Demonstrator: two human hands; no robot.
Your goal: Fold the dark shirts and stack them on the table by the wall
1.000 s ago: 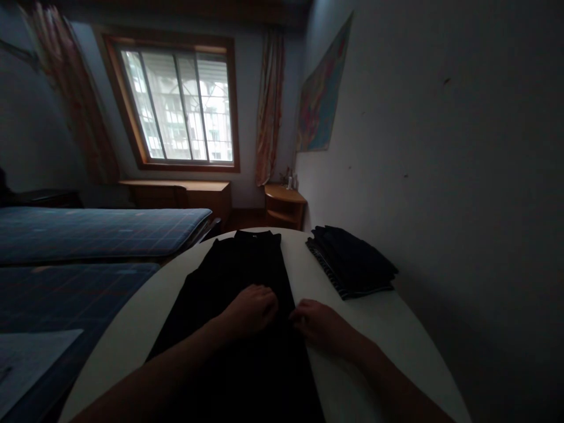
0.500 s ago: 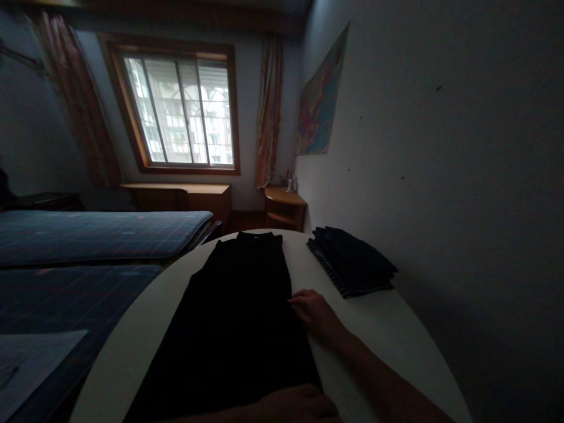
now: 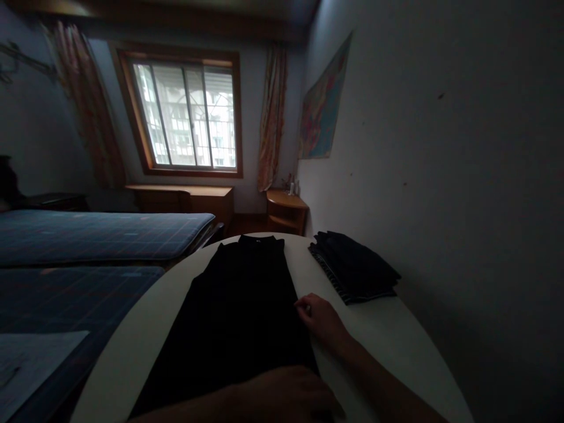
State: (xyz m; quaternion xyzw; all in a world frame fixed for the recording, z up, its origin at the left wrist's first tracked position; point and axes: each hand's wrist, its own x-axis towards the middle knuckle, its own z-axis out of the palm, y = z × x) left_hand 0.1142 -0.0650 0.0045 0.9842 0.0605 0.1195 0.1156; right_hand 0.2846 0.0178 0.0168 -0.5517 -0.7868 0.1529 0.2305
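Note:
A black collared shirt [image 3: 238, 305] lies lengthwise on the round white table [image 3: 423, 364], collar at the far end. No sleeve is spread out to either side. My right hand [image 3: 321, 322] is at the shirt's right edge, about midway along, with thumb and fingertips pinched on the fabric. Across the near part of the shirt reaches my left hand [image 3: 291, 390], its fingers bent down at the lower right edge. Dark cloth appears under those fingers, though the dim light hides the fingertips.
A stack of dark folded clothes [image 3: 355, 267] sits at the table's right, near the wall. Left of the table are blue plaid mattresses [image 3: 106, 235], with a pale sheet [image 3: 39, 358] on the nearer one. A corner shelf [image 3: 286, 202] and a desk [image 3: 185, 191] stand behind.
My left hand has risen a little over the shirt's near part and its fingers bend more. The right hand keeps its pinch at the right edge. The view has shifted slightly.

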